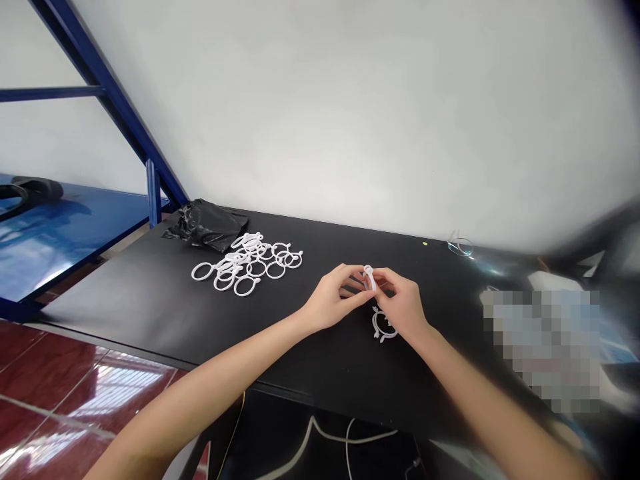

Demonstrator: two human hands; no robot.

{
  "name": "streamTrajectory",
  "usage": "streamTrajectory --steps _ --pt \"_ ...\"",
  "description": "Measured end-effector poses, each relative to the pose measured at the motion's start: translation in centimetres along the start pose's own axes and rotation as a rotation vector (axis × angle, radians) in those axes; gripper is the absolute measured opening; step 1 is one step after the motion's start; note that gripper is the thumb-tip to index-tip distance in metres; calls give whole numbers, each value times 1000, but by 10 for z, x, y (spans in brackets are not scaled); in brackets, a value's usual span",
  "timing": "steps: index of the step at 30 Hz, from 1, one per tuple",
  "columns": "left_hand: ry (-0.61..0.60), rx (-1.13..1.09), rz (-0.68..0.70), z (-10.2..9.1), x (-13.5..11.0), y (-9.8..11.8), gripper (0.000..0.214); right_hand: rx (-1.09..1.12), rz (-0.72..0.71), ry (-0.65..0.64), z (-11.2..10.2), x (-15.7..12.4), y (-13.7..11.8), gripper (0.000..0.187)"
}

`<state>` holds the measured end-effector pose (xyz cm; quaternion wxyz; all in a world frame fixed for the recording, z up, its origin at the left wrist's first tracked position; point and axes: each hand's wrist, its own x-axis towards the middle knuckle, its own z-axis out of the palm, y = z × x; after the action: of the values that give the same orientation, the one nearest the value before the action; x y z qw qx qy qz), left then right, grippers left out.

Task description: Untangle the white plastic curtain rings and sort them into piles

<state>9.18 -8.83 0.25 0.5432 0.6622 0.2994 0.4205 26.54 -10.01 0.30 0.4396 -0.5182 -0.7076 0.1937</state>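
Observation:
Between my two hands, above the black table (320, 363), is a white plastic curtain ring (371, 279), seen nearly edge-on with its small eyelet at the top. My left hand (336, 297) pinches it from the left with thumb and fingertips. From the right, my right hand (403, 300) grips the same ring. Just below lie white rings with small clips or eyelets (376, 327), partly covered by my right hand; I cannot tell how many. A loose pile of several similar white rings (256, 269) spreads over the table to the left.
A crumpled black plastic bag (207, 223) lies behind the pile. Glasses (461, 247) rest near the wall at right, beyond a blurred, pixelated object (545, 347). A blue metal frame (107, 87) stands at left beside a blue surface (95, 217). Cables (300, 447) hang below the front edge.

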Motion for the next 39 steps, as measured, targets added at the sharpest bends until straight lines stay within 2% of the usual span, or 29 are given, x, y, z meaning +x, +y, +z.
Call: streamTrajectory --steps 5,7,9,11,13,16,18,20,25,28,32,36,39 --pt "35 37 44 3 -1 2 37 -92 -142 3 0 -2 -2 11" --pt "36 51 49 3 -1 2 37 -96 -158 -11 0 -3 -3 12" --pt "37 51 43 2 -1 2 37 -24 -105 -20 -2 -2 -4 12" --pt "22 61 21 1 -1 1 38 122 14 0 -6 0 -5 13" --pt "-9 75 10 -1 -1 1 40 284 147 2 -11 4 -7 22" --pt "-42 90 47 -2 -2 2 46 409 252 -87 -15 7 -8 29" --pt "-54 115 79 -2 -2 3 46 423 266 -98 -13 7 -9 28" --pt "-58 166 106 -3 -2 4 40 432 267 -47 -9 5 -9 26" --pt "-18 475 144 -2 -2 5 38 485 225 84 1 -1 -17 19" --pt "-28 605 120 -4 -2 5 35 440 202 74 1 -3 -21 20" --pt "-72 593 113 -7 -2 6 31 389 200 -9 -1 -5 -21 24" --pt "-110 499 106 -6 -3 9 32 362 175 -15 0 -9 -19 26" --pt "-151 535 119 -7 -2 13 31 383 172 -34 1 -9 -19 25"
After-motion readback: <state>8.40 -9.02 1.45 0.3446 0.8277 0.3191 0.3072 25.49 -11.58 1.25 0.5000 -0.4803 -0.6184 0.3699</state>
